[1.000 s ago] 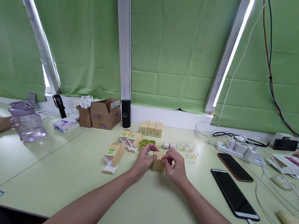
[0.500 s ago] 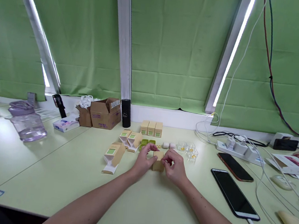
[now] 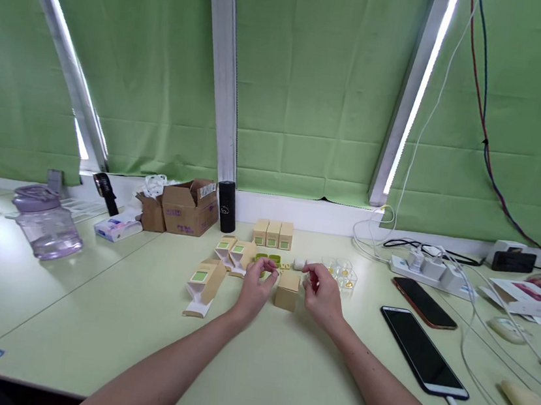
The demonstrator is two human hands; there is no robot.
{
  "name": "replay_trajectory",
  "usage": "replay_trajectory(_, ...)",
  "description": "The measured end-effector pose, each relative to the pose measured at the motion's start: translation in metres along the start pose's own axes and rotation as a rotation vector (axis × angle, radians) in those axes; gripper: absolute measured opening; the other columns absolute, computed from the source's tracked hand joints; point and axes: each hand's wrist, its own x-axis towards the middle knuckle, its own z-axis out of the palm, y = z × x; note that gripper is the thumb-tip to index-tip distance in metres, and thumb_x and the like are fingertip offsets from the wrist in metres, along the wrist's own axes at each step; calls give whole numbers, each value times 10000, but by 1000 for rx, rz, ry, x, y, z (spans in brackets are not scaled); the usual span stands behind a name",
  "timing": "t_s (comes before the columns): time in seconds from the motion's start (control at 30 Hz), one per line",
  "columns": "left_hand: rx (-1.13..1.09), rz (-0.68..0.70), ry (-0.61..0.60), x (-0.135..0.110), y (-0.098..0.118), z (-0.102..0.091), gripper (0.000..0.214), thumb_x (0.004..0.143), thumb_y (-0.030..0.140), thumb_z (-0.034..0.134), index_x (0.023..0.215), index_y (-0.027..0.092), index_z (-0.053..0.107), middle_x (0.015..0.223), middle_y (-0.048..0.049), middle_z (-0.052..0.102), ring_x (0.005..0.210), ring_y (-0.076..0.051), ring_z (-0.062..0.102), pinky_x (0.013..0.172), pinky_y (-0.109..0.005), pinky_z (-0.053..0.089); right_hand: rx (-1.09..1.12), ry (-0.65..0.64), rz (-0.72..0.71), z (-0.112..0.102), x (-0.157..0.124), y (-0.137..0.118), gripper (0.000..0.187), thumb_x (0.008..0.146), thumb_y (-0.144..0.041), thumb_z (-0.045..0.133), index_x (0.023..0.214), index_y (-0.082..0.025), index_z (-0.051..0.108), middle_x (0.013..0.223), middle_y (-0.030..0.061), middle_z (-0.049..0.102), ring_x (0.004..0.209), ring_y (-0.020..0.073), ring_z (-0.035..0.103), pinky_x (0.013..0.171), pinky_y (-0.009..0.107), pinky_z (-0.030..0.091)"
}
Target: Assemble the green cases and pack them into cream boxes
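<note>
A small closed cardboard box (image 3: 287, 292) stands on the table between my hands. Just left of it is my left hand (image 3: 254, 289), thumb and fingers apart in a loose curve, holding nothing. On the other side my right hand (image 3: 324, 299) hovers off the box with curled fingers that look slightly parted and hold nothing visible. Behind them lie green square pieces (image 3: 271, 257), a white cylindrical item (image 3: 299, 264) and clear containers (image 3: 348, 281) with yellow bits, partly hidden by my fingers. Open-flapped boxes (image 3: 208, 280) with green labels lie to the left.
Three closed small boxes (image 3: 273, 234) stand in a row farther back. Left are a large carton (image 3: 189, 209), a black cylinder (image 3: 227, 206), a tissue pack (image 3: 118, 226) and a purple jug (image 3: 48, 224). Right are phones (image 3: 424, 349), a power strip (image 3: 432, 275) and loose cables.
Both hands have let go of the small box and drawn apart, the left one leftward and the right one rightward. The box stays standing in place.
</note>
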Motion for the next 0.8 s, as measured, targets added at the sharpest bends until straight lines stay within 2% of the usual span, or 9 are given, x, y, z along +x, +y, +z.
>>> replay_trajectory(0.13, -37, -11, -29, 0, -2, 0, 171, 858, 237, 604, 1028, 222, 615, 1045, -87, 711, 1124, -276, 635, 1036, -457, 419, 60, -58, -88, -3, -2, -4, 252, 838, -195, 575, 1086, -237, 588, 860, 0, 532, 686, 172, 509, 613, 299, 420)
replay_trajectory(0.23, -114, -31, -80, -1, -3, 2, 239, 843, 208, 597, 1080, 225, 617, 1113, -96, 701, 1168, -276, 644, 1063, -463, 432, 37, -116, -171, -7, -4, -11, 357, 806, -184, 608, 1157, -243, 581, 947, 20, 547, 727, 179, 525, 631, 304, 436)
replay_trajectory(0.33, -151, -60, -100, -1, -5, 4, 254, 829, 196, 595, 1080, 223, 621, 1149, -94, 678, 1129, -262, 665, 1051, -452, 456, 5, -169, -185, -9, -5, -14, 475, 774, -148, 597, 1234, -257, 556, 1048, 39, 549, 766, 185, 548, 637, 303, 456)
replay_trajectory(0.5, -97, -69, -31, 1, -6, 4, 212, 837, 218, 599, 1046, 217, 635, 1087, -76, 670, 1045, -238, 660, 999, -416, 475, -26, -147, -96, -6, -1, -5, 513, 778, -130, 554, 1270, -272, 524, 1092, 43, 555, 765, 183, 562, 636, 302, 464)
replay_trajectory(0.6, -15, -75, 9, 1, -5, 2, 152, 894, 275, 575, 1021, 210, 627, 961, -57, 678, 967, -230, 662, 964, -416, 468, -124, -103, 69, -1, 0, 6, 440, 822, -146, 548, 1244, -267, 517, 1027, 32, 606, 768, 186, 591, 625, 288, 419)
replay_trajectory(0.7, 43, -70, 42, 1, -3, 0, 107, 911, 270, 559, 979, 212, 617, 872, -39, 684, 899, -224, 664, 929, -415, 468, -239, -158, 222, 5, -1, 16, 296, 854, -154, 569, 1130, -262, 554, 819, -4, 647, 698, 183, 590, 573, 264, 315)
replay_trajectory(0.8, 112, -37, 56, 1, -1, 0, 63, 895, 234, 568, 918, 222, 625, 810, -38, 697, 935, -249, 650, 919, -422, 461, -317, -223, 224, 8, -2, 20, 183, 844, -124, 595, 976, -252, 605, 775, 8, 687, 687, 181, 595, 564, 266, 256)
